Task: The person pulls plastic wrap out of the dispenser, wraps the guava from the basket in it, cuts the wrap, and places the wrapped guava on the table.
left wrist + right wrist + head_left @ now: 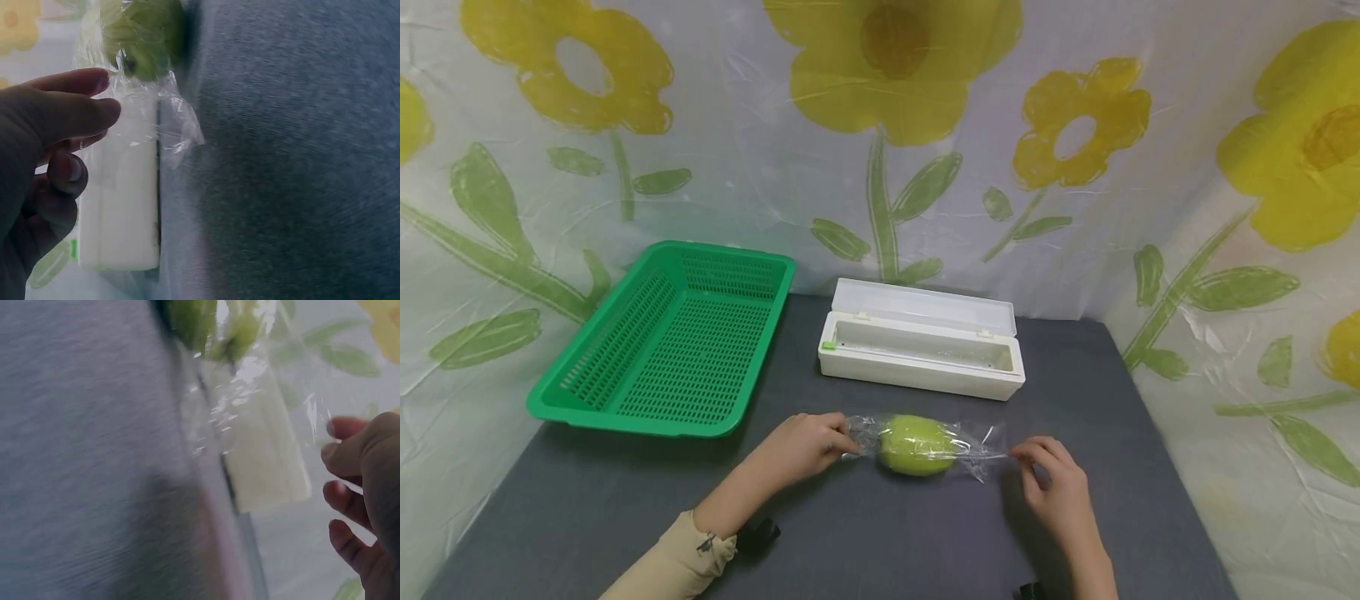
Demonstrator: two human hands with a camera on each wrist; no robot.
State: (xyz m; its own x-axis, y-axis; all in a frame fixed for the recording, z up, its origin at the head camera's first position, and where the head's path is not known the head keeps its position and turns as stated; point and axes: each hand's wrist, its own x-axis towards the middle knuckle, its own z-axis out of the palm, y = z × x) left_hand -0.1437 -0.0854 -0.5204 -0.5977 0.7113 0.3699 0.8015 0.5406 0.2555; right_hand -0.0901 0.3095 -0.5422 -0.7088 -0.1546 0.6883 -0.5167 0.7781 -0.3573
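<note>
Left hand (805,446) and right hand (1058,492) hold opposite ends of a clear plastic film (981,452), each by a narrow pinch of thumb and forefinger. A round green fruit (917,446) sits wrapped in its middle, between the two hands, over the near half of the dark table (887,542).

From the head, both pinches look alike; the wrist views tell more. The left one shows the remaining fingers bent in toward the palm and a loose corner of film hanging beside the grip. The right one shows the other fingers loosely bent and apart from the film (so clear here that its edge is hard to follow).

The left forearm, in a beige sleeve (673,557), slants in from the near left, wrist bent slightly down; the right forearm rises from the near right, its hand turned left toward the fruit.

On the far side of the fruit stands a white box (921,382), its lid (925,305) tipped back, with a green piece (828,345) at its left end. Far left is a green basket (625,423), before a flowered sheet (722,187).
</note>
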